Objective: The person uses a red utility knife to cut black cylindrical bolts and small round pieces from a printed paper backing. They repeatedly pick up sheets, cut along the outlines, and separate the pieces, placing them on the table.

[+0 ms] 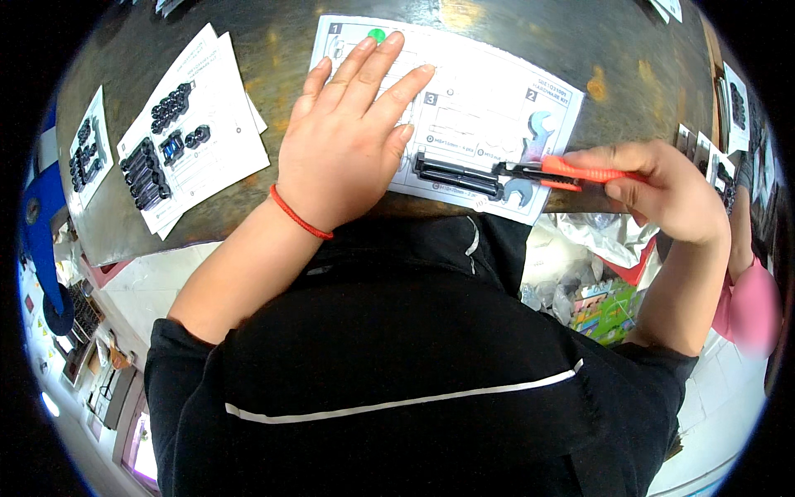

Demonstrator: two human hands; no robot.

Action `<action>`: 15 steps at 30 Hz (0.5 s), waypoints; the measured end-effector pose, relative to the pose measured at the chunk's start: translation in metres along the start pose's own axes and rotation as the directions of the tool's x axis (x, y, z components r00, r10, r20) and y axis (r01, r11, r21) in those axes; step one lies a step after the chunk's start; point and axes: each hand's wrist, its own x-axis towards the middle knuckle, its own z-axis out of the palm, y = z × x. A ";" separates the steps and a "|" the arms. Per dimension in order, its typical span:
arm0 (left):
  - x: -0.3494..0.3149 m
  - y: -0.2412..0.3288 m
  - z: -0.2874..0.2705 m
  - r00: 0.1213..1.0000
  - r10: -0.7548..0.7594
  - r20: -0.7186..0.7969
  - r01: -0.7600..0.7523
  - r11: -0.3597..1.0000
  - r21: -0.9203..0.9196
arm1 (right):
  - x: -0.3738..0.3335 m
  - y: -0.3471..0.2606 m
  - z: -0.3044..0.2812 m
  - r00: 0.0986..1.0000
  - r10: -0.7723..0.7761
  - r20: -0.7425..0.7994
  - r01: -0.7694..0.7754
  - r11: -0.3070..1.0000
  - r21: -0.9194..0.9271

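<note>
Right hand (pixel 662 195) gripped an orange-handled tool (pixel 571 171) at the tabletop's (pixel 513 33) near edge, tip on black parts (pixel 458 174); left hand (pixel 352 132) lay flat, fingers spread, on the parts sheet (pixel 489 99).

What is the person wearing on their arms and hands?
No gloves: both hands are bare. The left hand has a thin red string bracelet around the wrist. The right hand has nothing on its wrist. The sleeves are short and black, ending near the upper arms, part of a black shirt with a thin white stripe.
</note>
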 end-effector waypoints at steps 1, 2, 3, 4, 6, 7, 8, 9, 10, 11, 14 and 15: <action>0.000 0.000 0.000 1.000 0.004 -0.003 -0.004 1.000 0.003 | -0.006 0.007 0.002 0.999 -0.017 -0.032 0.017 1.000 0.009; 0.000 0.000 0.000 1.000 0.010 -0.006 -0.010 1.000 0.006 | -0.013 0.008 0.003 0.999 0.043 -0.002 -0.043 0.998 0.055; 0.001 0.000 0.001 1.000 0.013 -0.010 -0.013 1.000 0.004 | -0.019 0.010 0.010 0.998 -0.002 -0.057 0.003 1.000 0.026; 0.000 0.000 0.002 1.000 0.010 -0.013 -0.010 1.000 0.010 | -0.022 0.014 0.019 0.993 -0.056 -0.104 0.056 0.998 -0.007; -0.001 0.001 0.003 1.000 0.006 -0.015 -0.005 1.000 0.022 | -0.034 0.007 0.032 0.990 0.054 -0.127 -0.051 0.998 0.028; 0.000 0.001 0.002 1.000 0.009 -0.014 -0.009 1.000 0.022 | -0.040 -0.005 0.041 0.980 0.153 -0.129 -0.139 0.984 0.114; -0.001 0.001 0.002 1.000 0.009 -0.014 -0.009 1.000 0.025 | -0.044 -0.010 0.051 0.970 0.188 -0.152 -0.170 0.978 0.125; -0.002 0.001 0.002 1.000 0.008 -0.016 -0.007 0.999 0.034 | -0.048 -0.011 0.059 0.960 0.222 -0.173 -0.199 0.970 0.136; -0.001 0.000 0.002 1.000 0.018 -0.020 -0.017 0.999 0.032 | -0.055 -0.011 0.072 0.966 0.166 -0.201 -0.150 0.984 0.091; -0.001 0.001 0.003 1.000 0.020 -0.024 -0.019 0.999 0.040 | -0.058 -0.016 0.083 0.948 0.223 -0.228 -0.182 0.966 0.186; -0.001 0.001 0.003 0.999 0.032 -0.039 -0.030 0.999 0.045 | -0.062 -0.021 0.118 0.892 0.320 -0.321 -0.231 0.931 0.284; -0.001 0.001 0.003 0.999 0.036 -0.040 -0.035 0.999 0.040 | -0.062 -0.024 0.128 0.876 0.343 -0.340 -0.222 0.911 0.347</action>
